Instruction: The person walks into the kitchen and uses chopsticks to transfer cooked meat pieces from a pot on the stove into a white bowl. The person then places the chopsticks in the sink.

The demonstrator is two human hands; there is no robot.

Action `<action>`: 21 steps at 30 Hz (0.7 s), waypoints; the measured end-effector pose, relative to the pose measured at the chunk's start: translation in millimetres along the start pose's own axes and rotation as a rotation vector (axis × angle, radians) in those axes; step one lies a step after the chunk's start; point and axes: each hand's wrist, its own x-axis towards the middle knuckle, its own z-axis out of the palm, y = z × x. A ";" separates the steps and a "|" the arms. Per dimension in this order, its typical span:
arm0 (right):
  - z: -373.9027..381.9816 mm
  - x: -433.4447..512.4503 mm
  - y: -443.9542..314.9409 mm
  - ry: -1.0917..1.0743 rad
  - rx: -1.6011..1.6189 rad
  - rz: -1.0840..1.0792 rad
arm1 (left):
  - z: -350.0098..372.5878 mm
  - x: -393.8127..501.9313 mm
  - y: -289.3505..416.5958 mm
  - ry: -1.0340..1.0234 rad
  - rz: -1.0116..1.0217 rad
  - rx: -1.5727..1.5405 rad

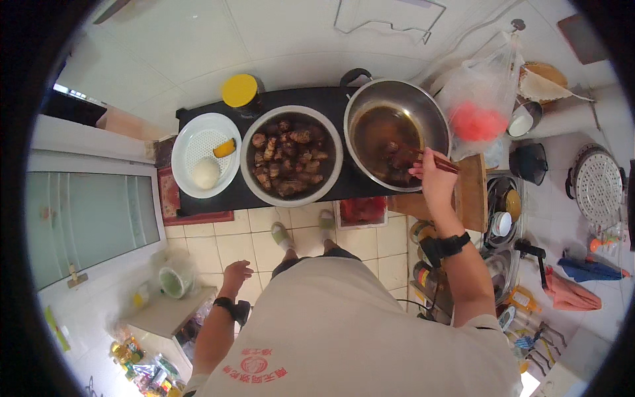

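My right hand is shut on a pair of reddish-brown chopsticks over the right side of a wide metal pan. The tips reach dark brown pieces in shallow brown liquid; whether they grip one is unclear. Left of the pan, a metal basin holds many brown, knobbly tubers, perhaps taro. Beside it, a white perforated basket contains a pale round item and an orange-yellow wedge. My left hand hangs empty at my side, fingers loosely curled.
A yellow-lidded jar stands behind the basin on the black counter. A plastic bag with something red hangs right of the pan. A wooden board and a sink with dishes lie farther right. A frosted door is left.
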 end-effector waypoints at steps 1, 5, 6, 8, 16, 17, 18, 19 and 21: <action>1.0 -6.4 -7.9 -0.012 0.010 -0.039 | 0.4 -2.8 -3.0 0.014 -0.009 0.021; 5.2 -35.8 -41.3 -0.046 0.060 -0.097 | -2.8 -4.0 -17.5 0.090 -0.149 -0.126; 8.0 -43.5 -47.6 -0.066 0.079 -0.113 | -4.4 -3.5 -21.4 0.081 -0.138 -0.169; 21.4 -59.3 -52.6 -0.121 0.123 -0.124 | -7.3 -3.1 -28.9 0.074 -0.120 -0.167; 97.0 -89.1 -10.8 -0.372 0.046 -0.058 | -3.6 -1.3 -36.9 0.098 -0.094 -0.221; 101.5 -89.3 -7.0 -0.405 0.071 -0.077 | -4.4 -1.4 -36.3 0.080 -0.107 -0.220; 103.7 -90.0 -5.0 -0.413 0.063 -0.028 | -5.0 -2.9 -36.8 0.080 -0.110 -0.230; 102.9 -90.0 -5.6 -0.385 0.020 0.090 | -6.8 -5.2 -37.9 0.079 -0.114 -0.240; 87.4 -90.6 -14.3 -0.376 0.046 -0.029 | -8.6 -6.8 -40.4 0.064 -0.086 -0.180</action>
